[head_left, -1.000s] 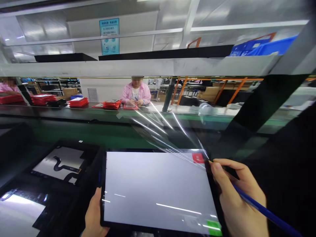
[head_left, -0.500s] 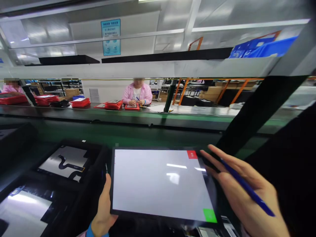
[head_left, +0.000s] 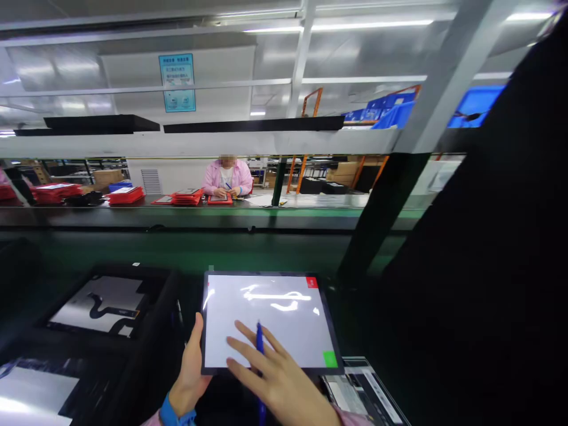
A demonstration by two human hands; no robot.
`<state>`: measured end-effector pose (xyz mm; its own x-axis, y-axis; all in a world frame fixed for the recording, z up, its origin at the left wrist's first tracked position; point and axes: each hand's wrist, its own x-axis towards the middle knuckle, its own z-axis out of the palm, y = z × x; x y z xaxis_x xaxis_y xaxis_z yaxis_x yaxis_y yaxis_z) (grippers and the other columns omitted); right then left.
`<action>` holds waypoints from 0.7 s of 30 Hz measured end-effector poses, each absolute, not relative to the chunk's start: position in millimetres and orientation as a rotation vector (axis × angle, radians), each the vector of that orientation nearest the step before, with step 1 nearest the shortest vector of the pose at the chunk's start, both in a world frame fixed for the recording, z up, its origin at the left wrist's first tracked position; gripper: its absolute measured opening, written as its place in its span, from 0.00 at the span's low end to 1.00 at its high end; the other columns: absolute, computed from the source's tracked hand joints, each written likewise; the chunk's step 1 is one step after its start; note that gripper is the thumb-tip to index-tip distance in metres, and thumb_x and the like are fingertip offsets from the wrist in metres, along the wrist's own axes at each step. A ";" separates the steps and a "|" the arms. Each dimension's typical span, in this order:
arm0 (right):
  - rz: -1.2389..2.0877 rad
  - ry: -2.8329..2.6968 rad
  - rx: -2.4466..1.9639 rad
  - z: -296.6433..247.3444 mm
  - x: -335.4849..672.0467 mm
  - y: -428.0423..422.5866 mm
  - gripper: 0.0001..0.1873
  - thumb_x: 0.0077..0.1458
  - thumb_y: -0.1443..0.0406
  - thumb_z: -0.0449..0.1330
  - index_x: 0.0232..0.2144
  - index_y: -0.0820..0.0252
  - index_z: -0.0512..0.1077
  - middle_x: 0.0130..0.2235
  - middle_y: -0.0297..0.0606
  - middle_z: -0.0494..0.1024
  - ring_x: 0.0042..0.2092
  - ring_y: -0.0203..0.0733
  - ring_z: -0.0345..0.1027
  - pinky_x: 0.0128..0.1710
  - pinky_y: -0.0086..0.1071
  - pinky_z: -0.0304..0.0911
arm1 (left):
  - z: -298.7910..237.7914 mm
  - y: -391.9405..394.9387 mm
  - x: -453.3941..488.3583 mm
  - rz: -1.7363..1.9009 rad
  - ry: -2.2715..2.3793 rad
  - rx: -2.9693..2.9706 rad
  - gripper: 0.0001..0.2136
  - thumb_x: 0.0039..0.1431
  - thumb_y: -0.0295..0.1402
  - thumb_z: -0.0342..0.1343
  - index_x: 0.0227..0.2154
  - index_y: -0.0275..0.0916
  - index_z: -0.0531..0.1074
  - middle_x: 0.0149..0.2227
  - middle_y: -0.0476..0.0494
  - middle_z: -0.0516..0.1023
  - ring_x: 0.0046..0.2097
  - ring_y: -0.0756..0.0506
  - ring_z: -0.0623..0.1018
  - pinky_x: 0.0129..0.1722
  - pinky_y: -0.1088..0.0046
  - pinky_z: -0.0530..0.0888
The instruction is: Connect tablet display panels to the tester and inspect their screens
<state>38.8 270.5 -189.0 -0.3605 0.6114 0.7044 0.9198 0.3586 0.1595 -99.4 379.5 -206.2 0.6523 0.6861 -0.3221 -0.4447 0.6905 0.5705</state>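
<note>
A lit display panel (head_left: 275, 313) with a white screen, a red square in its top right corner and a green one at bottom right is tilted up in front of me. My left hand (head_left: 190, 367) grips its lower left edge, thumb along the side. Over the lower middle of the screen is my right hand (head_left: 279, 373), fingers spread, with a blue pen (head_left: 260, 343) tucked between them. Whether its fingertips touch the glass I cannot tell.
Black trays (head_left: 155, 331) on the left hold panels with flex cables (head_left: 102, 305). Another panel part (head_left: 361, 390) lies at lower right. A dark post (head_left: 377, 207) and black curtain (head_left: 465, 284) bound the right. Across the bench a person (head_left: 228, 177) sits near red stacks (head_left: 126, 195).
My right hand has moved left from the panel's right edge to over its lower middle, still with the pen. My view has shifted right and the panel appears smaller.
</note>
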 end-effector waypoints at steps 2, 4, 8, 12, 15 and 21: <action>-0.762 -2.001 -1.400 -193.4 59.7 255.4 0.16 0.64 0.74 0.47 0.43 0.60 0.73 0.50 0.43 0.76 0.59 0.51 0.62 0.50 0.46 0.70 | -203.8 381.1 -99.9 0.663 0.581 0.496 0.25 0.66 0.45 0.46 0.58 0.32 0.65 0.47 0.34 0.79 0.49 0.33 0.78 0.55 0.54 0.69; -0.825 -1.829 -1.512 -198.1 88.4 236.3 0.18 0.63 0.76 0.45 0.45 0.60 0.72 0.49 0.45 0.76 0.58 0.53 0.64 0.48 0.48 0.70 | -201.9 382.7 -100.8 0.670 0.605 0.507 0.26 0.65 0.45 0.48 0.59 0.31 0.65 0.47 0.34 0.80 0.47 0.33 0.79 0.54 0.54 0.70; -0.739 -1.276 -1.613 -221.8 138.1 199.7 0.12 0.62 0.70 0.52 0.45 0.58 0.71 0.47 0.45 0.76 0.49 0.47 0.73 0.46 0.40 0.72 | -203.5 386.7 -101.4 0.717 0.682 0.518 0.25 0.64 0.42 0.51 0.59 0.31 0.63 0.44 0.36 0.81 0.45 0.34 0.80 0.52 0.56 0.73; -0.568 -1.113 -1.783 -271.2 166.9 178.3 0.12 0.62 0.60 0.53 0.40 0.60 0.73 0.37 0.43 0.79 0.36 0.45 0.77 0.36 0.35 0.75 | -210.7 392.3 -99.5 0.758 0.706 0.557 0.29 0.60 0.40 0.57 0.61 0.33 0.62 0.43 0.36 0.81 0.44 0.33 0.80 0.50 0.57 0.75; -0.388 -1.219 -1.923 -306.3 177.6 172.9 0.19 0.63 0.54 0.50 0.39 0.60 0.75 0.40 0.47 0.79 0.42 0.50 0.77 0.41 0.39 0.75 | -213.0 395.2 -97.2 0.792 0.733 0.545 0.30 0.59 0.39 0.59 0.61 0.34 0.61 0.44 0.36 0.81 0.43 0.32 0.80 0.47 0.56 0.77; -0.384 -1.350 -2.018 -325.0 179.1 172.7 0.21 0.66 0.58 0.46 0.39 0.58 0.78 0.44 0.46 0.78 0.51 0.50 0.72 0.49 0.40 0.72 | -216.4 396.7 -96.5 0.715 0.753 0.527 0.30 0.58 0.42 0.58 0.61 0.34 0.61 0.46 0.35 0.80 0.44 0.30 0.79 0.46 0.53 0.77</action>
<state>179.1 172.7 -325.0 0.4212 0.7018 0.5746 0.8991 -0.2399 -0.3660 -96.5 396.7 -216.4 0.5189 0.7413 -0.4257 -0.3874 0.6478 0.6560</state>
